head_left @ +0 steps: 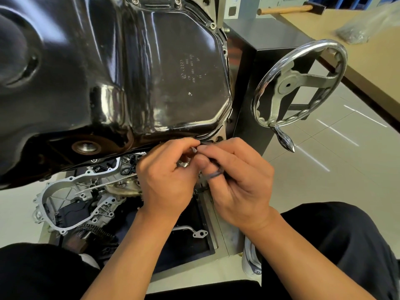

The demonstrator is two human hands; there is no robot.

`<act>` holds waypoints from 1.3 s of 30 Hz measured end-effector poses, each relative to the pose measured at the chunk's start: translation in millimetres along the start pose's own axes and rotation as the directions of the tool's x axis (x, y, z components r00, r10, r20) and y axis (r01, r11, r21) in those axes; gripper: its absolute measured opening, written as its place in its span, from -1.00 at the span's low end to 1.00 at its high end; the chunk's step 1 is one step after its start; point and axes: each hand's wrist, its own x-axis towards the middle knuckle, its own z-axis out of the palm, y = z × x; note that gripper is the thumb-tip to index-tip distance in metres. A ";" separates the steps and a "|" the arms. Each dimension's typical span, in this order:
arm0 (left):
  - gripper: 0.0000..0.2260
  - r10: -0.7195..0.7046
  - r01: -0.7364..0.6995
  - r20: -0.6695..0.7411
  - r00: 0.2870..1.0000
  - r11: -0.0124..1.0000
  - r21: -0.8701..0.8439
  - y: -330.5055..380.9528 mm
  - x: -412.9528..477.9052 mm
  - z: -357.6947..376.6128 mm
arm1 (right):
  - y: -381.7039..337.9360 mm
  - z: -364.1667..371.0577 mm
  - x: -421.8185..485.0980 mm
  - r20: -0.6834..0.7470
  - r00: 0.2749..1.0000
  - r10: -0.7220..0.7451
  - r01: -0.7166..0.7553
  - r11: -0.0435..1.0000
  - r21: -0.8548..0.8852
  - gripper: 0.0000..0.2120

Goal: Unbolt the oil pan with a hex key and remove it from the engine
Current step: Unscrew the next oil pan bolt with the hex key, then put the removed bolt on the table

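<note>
oil pan (168,68): filling the view from 9 through 12 o'clock, black and glossy, lying against the engine with its flat stamped face turned to the camera
pan bolts (177,0): sitting in the pan's rim from 12 to 1 o'clock, three heads showing
drain hole (86,146): opening at 8 o'clock low on the pan, threads showing
left hand (166,176): reaching up from 6 o'clock to the pan's lower rim, fingers curling, tips meeting those of the other hand; not possible to tell whether gripping anything
right hand (236,180): working just beside the left, at its 3 o'clock, fingers curling round the hex key, with a dark loop (214,174) circling one finger
hex key (206,144): poking out dark at the right fingertips, right at the pan's lower rim (mostly hidden by the fingers)
handwheel (300,87): standing at 3 o'clock, chrome, well apart from both hands, its knob pointing down toward 5
hammer (285,9): lying at 1 o'clock on the wooden bench (368,61), near a crumpled plastic bag (372,24)
engine cover (65,195): lying at 8 o'clock below the pan, bare aluminium
shoe (251,263): showing at 5 o'clock beside a dark trouser leg
</note>
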 end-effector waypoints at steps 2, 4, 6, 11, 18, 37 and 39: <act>-0.59 -0.016 0.015 0.022 1.000 0.999 0.039 -4.0 -3.4 1.4 | 0.2 0.0 -0.1 0.037 0.999 0.004 -0.004 1.000 -0.006 -0.82; -0.59 -0.018 0.014 0.039 0.999 0.994 0.110 -8.2 -6.7 2.4 | 0.5 -0.4 0.4 0.078 0.997 0.014 -0.013 1.000 -0.016 -0.77; -0.62 -0.029 0.020 0.050 0.998 0.988 0.156 -11.4 -7.4 3.3 | 1.5 -0.8 1.8 0.101 0.994 0.031 -0.028 0.999 -0.028 -0.74; -0.84 -0.058 0.057 0.009 0.998 0.988 0.144 -14.4 -7.2 4.5 | 3.2 -1.0 0.3 0.083 0.996 0.042 -0.042 0.999 -0.005 -0.71; -0.86 0.012 -0.012 0.106 0.994 1.000 0.001 3.2 1.8 0.4 | -4.4 -20.2 3.6 -0.090 0.987 0.129 -0.125 0.991 0.055 -0.76; -0.86 -0.038 0.388 0.795 0.605 0.886 -0.253 248.4 44.2 282.3 | -39.8 -355.4 23.4 -0.709 0.625 0.326 -0.644 0.728 -0.233 -0.79; -0.86 -0.060 0.331 0.786 0.615 0.925 -0.188 256.7 35.9 307.8 | -36.6 -373.6 7.7 -0.719 0.598 0.353 -0.699 0.668 -0.253 -0.77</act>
